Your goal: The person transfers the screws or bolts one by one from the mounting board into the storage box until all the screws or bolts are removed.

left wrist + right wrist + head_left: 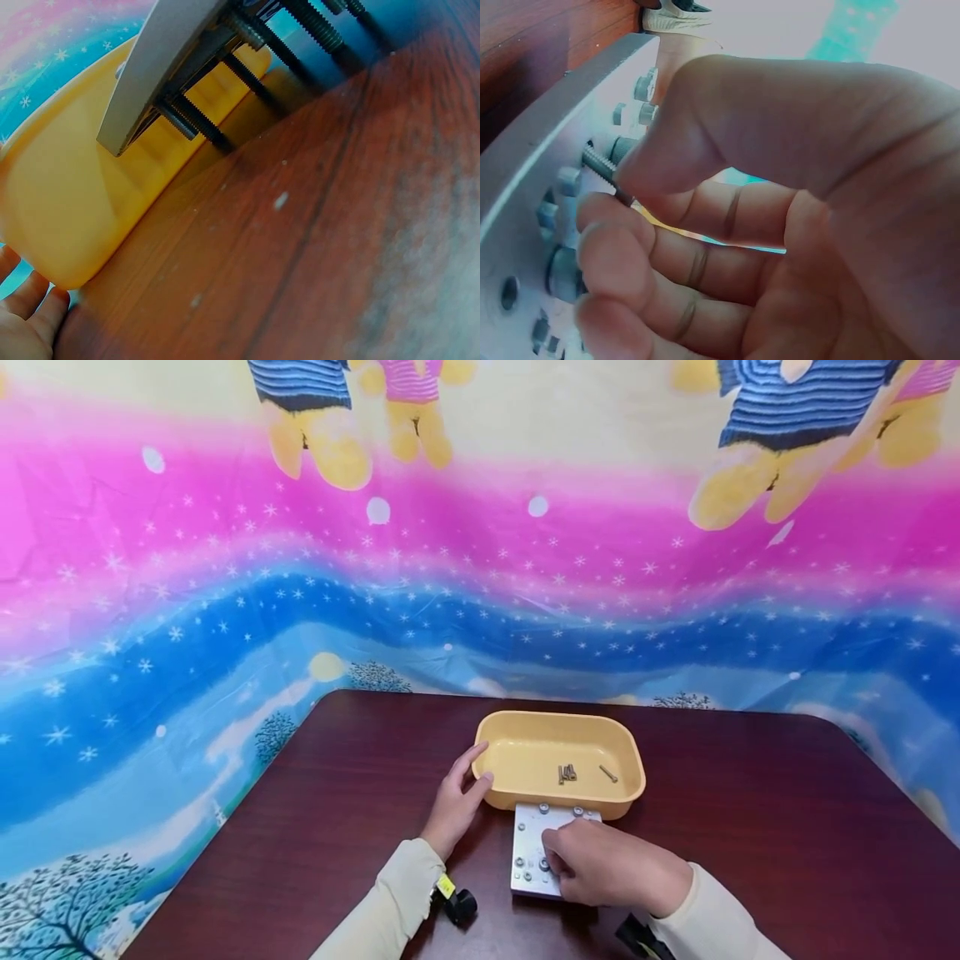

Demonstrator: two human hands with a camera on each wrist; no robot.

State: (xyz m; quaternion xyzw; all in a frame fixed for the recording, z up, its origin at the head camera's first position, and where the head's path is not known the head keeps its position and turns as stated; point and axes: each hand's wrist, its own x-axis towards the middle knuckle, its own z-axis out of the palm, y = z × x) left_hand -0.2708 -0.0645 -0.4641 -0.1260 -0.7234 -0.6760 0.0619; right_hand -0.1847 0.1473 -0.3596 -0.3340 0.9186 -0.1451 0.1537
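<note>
A yellow plastic tray [517, 799] stands on the table, with several metal screws [567, 774] in a small cluster and a single screw [608, 773] to their right. My left hand [454, 799] holds the tray's left end, thumb and a finger at the rim. Right in front of the tray is a silver metal plate [528, 839] fitted with several bolts. Threaded shanks [322, 26] stick out below it in the left wrist view. Over the plate, my right hand [603, 862] pinches a screw [600, 163] between thumb and forefinger, its threaded end at a hole.
The dark reddish wooden table [360, 760] extends on both sides of the tray. Behind it hangs a colourful printed cloth [480, 568]. A small black camera [460, 906] is strapped at the left wrist, and another black device [637, 935] sits beneath the right wrist.
</note>
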